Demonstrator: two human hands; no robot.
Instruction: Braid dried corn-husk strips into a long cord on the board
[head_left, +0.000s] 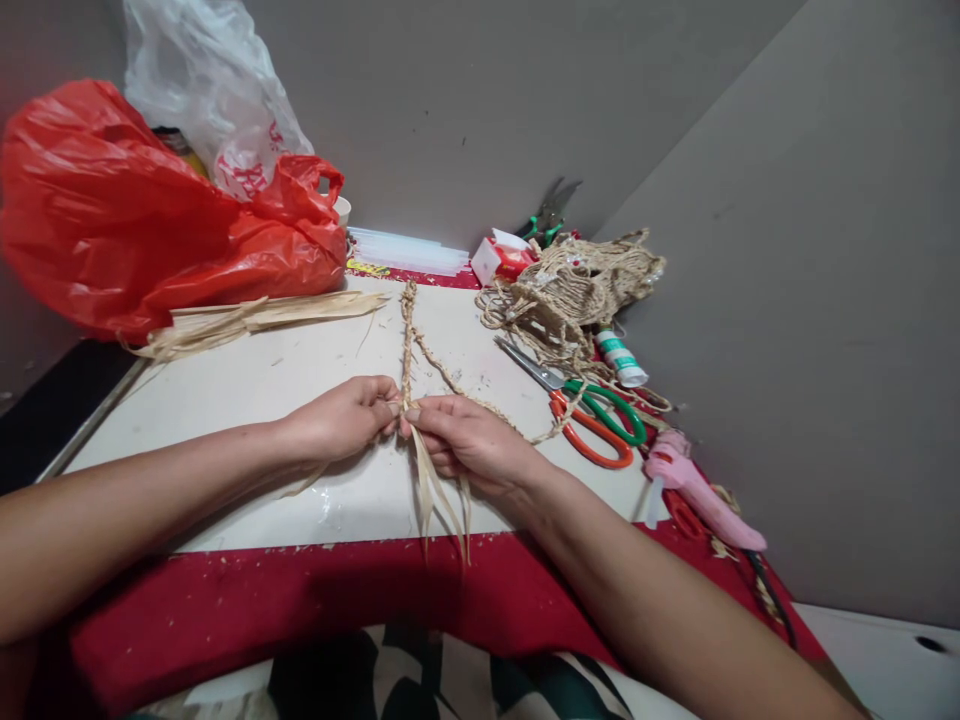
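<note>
Left hand [367, 415] and right hand [469, 440] pinch closed on tan twisted-fibre braid [407, 345], running from near far edge of flat white board [225, 393] toward its middle. Slackened pinch could let pale ribbon-like strands [426, 478] unravel.

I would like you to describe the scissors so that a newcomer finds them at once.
Start with the white board on the red cloth. Near its right edge, past the right hand, the scissors lie between the pile of cord and the pink glue gun. Their two handle loops, one orange and one green, set them apart.
</note>
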